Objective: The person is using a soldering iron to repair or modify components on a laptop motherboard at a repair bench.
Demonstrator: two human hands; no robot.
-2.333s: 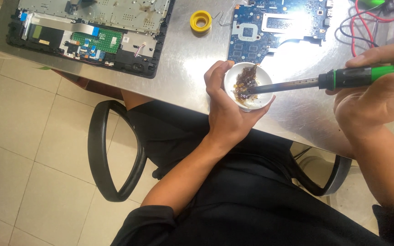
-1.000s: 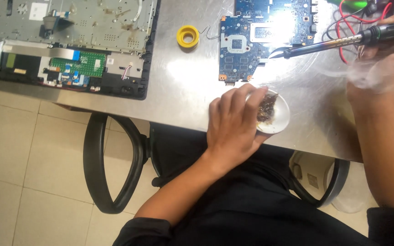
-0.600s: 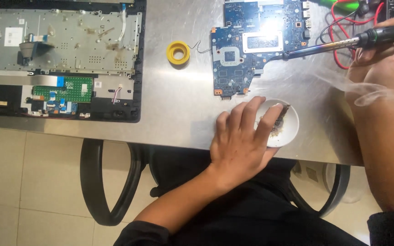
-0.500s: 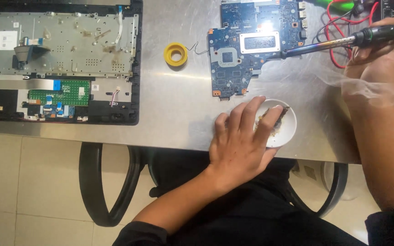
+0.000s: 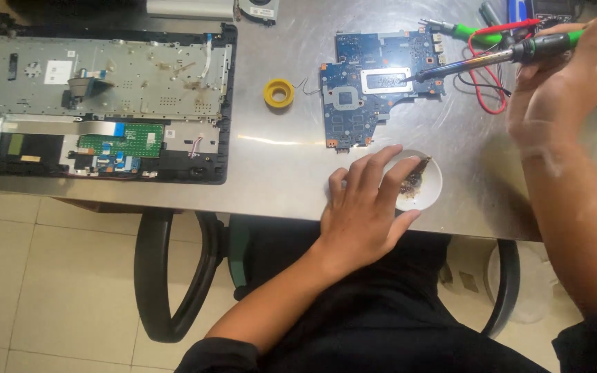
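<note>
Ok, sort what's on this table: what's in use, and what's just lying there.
In use:
- soldering iron, held in the right hand, tip on the blue circuit board
- small white dish, under the left hand

Lying about:
- opened laptop base
- yellow roll
- red leads

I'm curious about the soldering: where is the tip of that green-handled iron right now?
In the head view, the green-handled soldering iron is in the right hand at upper right, its tip over the blue circuit board, right of the yellow roll.
</note>
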